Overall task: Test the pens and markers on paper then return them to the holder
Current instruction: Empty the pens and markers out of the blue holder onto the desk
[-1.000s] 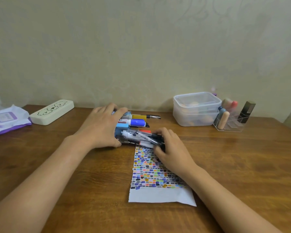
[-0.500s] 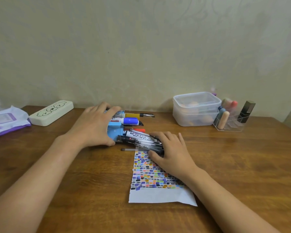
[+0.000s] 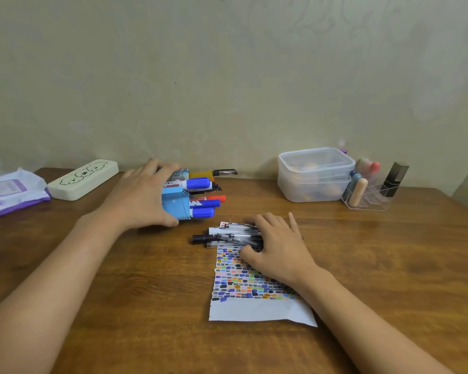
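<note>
A blue holder (image 3: 173,202) lies on its side on the wooden table, with blue, red and yellow markers (image 3: 204,207) sticking out to the right. My left hand (image 3: 141,197) grips the holder from the left. A bundle of black and clear pens (image 3: 229,236) lies at the top edge of a paper sheet (image 3: 254,306) covered with coloured test marks. My right hand (image 3: 276,245) curls over the right end of that bundle, thumb under it, fingers on top.
A white pencil case (image 3: 83,179) and a purple wipes packet (image 3: 10,191) sit at the back left. A lidded clear plastic box (image 3: 315,174) and a clear organiser (image 3: 370,193) with small cosmetics stand at the back right, near the wall.
My left hand has pulled the holder to the left, away from the pens. The pen bundle has slid out of it and stays under my right hand on the paper.
</note>
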Motion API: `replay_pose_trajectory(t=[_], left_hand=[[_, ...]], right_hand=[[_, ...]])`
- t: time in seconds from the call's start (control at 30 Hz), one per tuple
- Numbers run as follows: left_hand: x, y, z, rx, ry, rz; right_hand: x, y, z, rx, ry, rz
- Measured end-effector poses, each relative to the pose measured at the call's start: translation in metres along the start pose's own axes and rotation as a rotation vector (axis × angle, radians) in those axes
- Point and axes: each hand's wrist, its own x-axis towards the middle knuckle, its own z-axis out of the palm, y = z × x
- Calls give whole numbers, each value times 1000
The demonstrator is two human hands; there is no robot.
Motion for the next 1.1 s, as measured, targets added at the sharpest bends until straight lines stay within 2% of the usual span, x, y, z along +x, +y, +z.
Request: replay_pose_trajectory(t=[0.13,0.33,0.5,1.1], left_hand=[[-1,11,-1,-37,12,-5],[0,38,12,45,45,156],[-1,52,16,60,79,202],[-3,57,10,57,49,211]], right_hand=[[-1,-3,-2,9,15,3],[0,-6,-4,96,105,47],[0,-6,0,144,157,60],[3,-5,-2,245,195,27]])
